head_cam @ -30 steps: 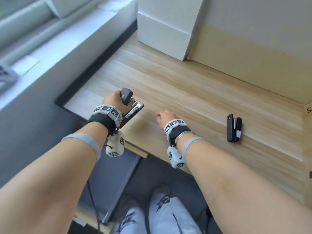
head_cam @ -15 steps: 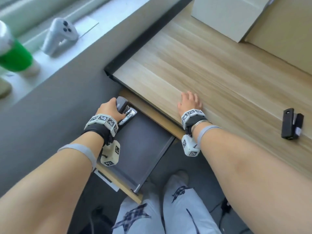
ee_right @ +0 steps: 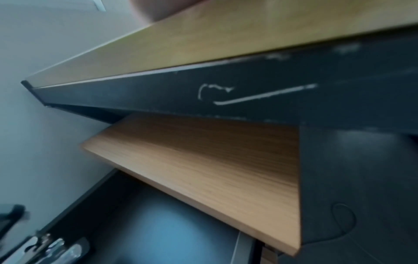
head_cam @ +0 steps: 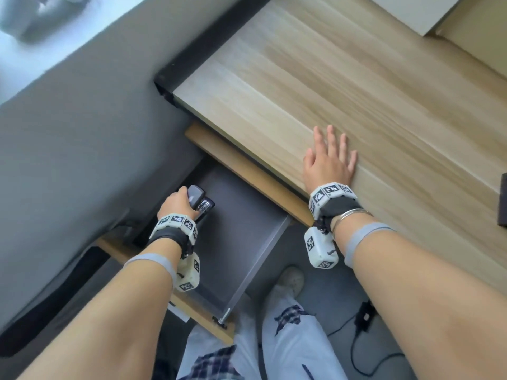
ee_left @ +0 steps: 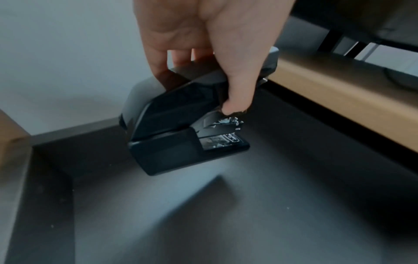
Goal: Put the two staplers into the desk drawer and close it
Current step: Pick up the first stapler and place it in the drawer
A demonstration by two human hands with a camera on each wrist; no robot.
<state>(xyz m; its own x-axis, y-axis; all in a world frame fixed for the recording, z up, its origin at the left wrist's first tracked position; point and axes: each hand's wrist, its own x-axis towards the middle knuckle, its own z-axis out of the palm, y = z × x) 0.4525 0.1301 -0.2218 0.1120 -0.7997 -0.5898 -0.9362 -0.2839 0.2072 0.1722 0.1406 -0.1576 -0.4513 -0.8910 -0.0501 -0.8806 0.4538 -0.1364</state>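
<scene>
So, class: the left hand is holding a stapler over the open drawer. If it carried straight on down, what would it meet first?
Most likely the drawer's dark floor. The left hand grips the stapler just above it, with nothing visible between, though the gap is hard to judge.

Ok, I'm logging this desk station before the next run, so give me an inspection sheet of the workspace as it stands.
Surface: light wood desk top, bare where visible.
Job's things: black stapler held over the open grey drawer, above its floor, not set down; a dark object at the desk's right edge, cropped, may be the second stapler.
Clutter: white box corner at the far desk edge.
Grippers: left hand has its grip round the stapler; right hand lies flat on the desk top, fingers spread.
Cables: black cable with adapter on the floor.
Surroundings: grey wall; the person's legs and a shoe below.
</scene>
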